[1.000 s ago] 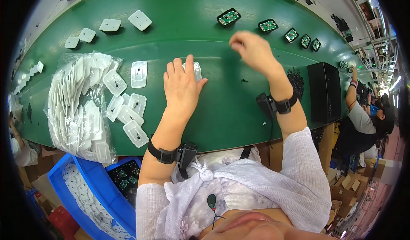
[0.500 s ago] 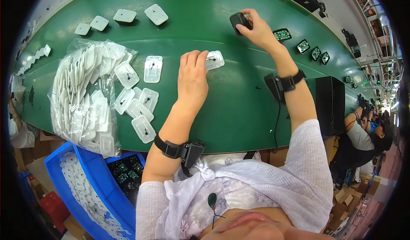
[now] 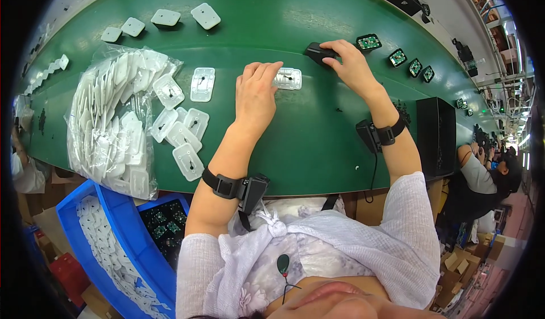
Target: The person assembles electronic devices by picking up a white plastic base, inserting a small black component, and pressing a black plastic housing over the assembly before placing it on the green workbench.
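Observation:
My left hand [image 3: 257,86] is closed at the left end of a translucent white plastic cover [image 3: 290,79] with a dark mark in its middle. The fingers overlap the cover's edge, and the thumb is hidden. To its right, my right hand [image 3: 353,68] pinches a small black plastic case [image 3: 319,52], fingers along the top and thumb at the near side. The case lies tilted, low over the green table or touching it; I cannot tell which. Another white cover [image 3: 202,84] lies flat to the left of my left hand.
A clear bag of white covers [image 3: 108,120] lies at the left, loose covers [image 3: 184,137] beside it. White-topped cases [image 3: 166,17] stand at the far left; open cases with green circuit boards [image 3: 369,42] at the far right. Blue bins [image 3: 122,228] sit below the near edge. A black box [image 3: 436,137] stands right.
My right hand has come down toward me, and the black case has tipped from upright to a lower slant. The white cover has shifted slightly right; my left hand has barely moved.

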Tool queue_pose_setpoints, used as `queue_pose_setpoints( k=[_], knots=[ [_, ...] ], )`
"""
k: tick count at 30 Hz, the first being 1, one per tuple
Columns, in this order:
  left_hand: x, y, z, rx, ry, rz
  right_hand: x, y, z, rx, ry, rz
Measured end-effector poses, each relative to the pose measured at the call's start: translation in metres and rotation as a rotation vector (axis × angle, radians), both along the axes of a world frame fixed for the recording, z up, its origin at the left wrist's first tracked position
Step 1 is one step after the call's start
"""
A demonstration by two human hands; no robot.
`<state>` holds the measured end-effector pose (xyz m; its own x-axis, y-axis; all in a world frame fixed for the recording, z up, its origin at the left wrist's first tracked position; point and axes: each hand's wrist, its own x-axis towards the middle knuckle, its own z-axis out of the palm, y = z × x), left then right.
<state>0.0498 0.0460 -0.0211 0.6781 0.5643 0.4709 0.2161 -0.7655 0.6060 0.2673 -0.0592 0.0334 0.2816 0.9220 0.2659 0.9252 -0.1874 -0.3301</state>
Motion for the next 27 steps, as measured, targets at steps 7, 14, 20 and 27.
queue_pose_setpoints(
  k=[7,14,20,27],
  knots=[
    [-0.003,0.005,-0.002,-0.231,-0.191,0.061,-0.053,0.007,0.013,0.075,0.129,0.267],
    [-0.006,0.004,0.007,-0.262,-0.125,0.068,-0.062,0.013,0.003,0.038,0.109,0.314],
    [-0.013,-0.002,0.013,-0.068,0.013,0.083,-0.065,0.008,-0.011,0.111,0.007,0.343],
    [-0.02,-0.004,0.015,0.121,0.13,0.088,-0.073,0.005,-0.016,0.128,-0.045,0.319]
  ],
)
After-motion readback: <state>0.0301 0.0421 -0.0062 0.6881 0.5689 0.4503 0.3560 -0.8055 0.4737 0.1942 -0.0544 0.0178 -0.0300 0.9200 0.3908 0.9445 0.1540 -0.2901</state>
